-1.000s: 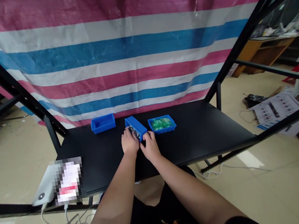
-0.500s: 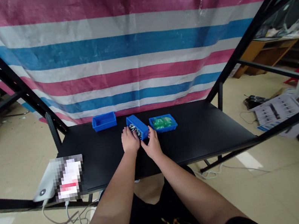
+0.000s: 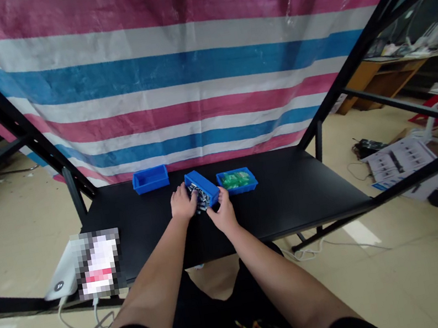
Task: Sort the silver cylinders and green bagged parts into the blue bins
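In the middle of the black table [image 3: 291, 196] a blue plastic bin [image 3: 202, 184] is tipped on its side, its open face towards me. Small silvery metal parts [image 3: 201, 199], too small to name, spill from its mouth onto the tabletop. My left hand [image 3: 183, 203] is closed at the bin's left end, the thumb reaching across the opening by the parts. My right hand [image 3: 222, 212] grips the right end between thumb and fingers. Just right of it stands a second blue bin [image 3: 244, 188] with green plastic-wrapped contents. A third blue bin [image 3: 151, 185], with nothing visible inside, sits at the back left.
A white power bank [image 3: 64, 271] and a blurred-out phone-like object [image 3: 100, 265] lie at the table's left front corner, cables hanging down. Black frame posts [image 3: 75, 193] flank the table. A striped plastic sheet [image 3: 186, 68] hangs behind it.
My left hand has moved slightly left along the bin's end. More metal parts now show at the mouth and on the table. My right hand keeps its grip.
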`<state>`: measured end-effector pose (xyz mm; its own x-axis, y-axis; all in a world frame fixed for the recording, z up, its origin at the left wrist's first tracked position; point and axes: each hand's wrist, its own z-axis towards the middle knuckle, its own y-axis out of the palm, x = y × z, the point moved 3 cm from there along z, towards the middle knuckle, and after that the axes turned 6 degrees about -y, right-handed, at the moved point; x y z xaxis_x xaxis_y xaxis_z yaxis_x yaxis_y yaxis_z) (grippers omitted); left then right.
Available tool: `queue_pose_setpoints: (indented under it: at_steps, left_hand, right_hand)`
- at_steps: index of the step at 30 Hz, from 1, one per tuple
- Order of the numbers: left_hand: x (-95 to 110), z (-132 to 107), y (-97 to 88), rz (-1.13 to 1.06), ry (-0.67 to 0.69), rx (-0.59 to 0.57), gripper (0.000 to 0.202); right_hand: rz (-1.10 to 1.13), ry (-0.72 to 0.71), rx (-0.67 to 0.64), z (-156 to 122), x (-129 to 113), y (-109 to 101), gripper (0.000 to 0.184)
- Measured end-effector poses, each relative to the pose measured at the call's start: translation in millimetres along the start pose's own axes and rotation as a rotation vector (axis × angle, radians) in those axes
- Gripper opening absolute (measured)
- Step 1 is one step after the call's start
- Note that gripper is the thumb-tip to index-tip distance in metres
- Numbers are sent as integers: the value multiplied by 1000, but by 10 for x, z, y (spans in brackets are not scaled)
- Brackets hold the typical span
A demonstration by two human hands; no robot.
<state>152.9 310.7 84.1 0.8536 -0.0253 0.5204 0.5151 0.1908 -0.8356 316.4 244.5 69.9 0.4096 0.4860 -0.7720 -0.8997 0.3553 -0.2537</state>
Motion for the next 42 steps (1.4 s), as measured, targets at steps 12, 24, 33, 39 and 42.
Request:
queue_pose_setpoints:
  at_steps: [12, 24, 33, 39, 42]
  left_hand:
    - [34, -56, -21, 40, 41, 74, 60]
    - [22, -112, -70, -34, 63, 102, 39]
    - [43, -132, -104, -39, 79, 89, 32]
    - [38, -123, -100, -23, 76, 56, 31]
    - [27, -120, -95, -31, 79, 48, 33]
  right_hand:
    - [-1, 8, -26, 6, -67, -17, 76]
    - [-69, -18, -12, -2, -73, -21, 76]
    - [-185, -80, -40, -15, -194, -40, 72]
    - [-232, -139, -55, -17, -228, -35, 70]
    - [-243, -167, -57, -19, -250, -34, 68]
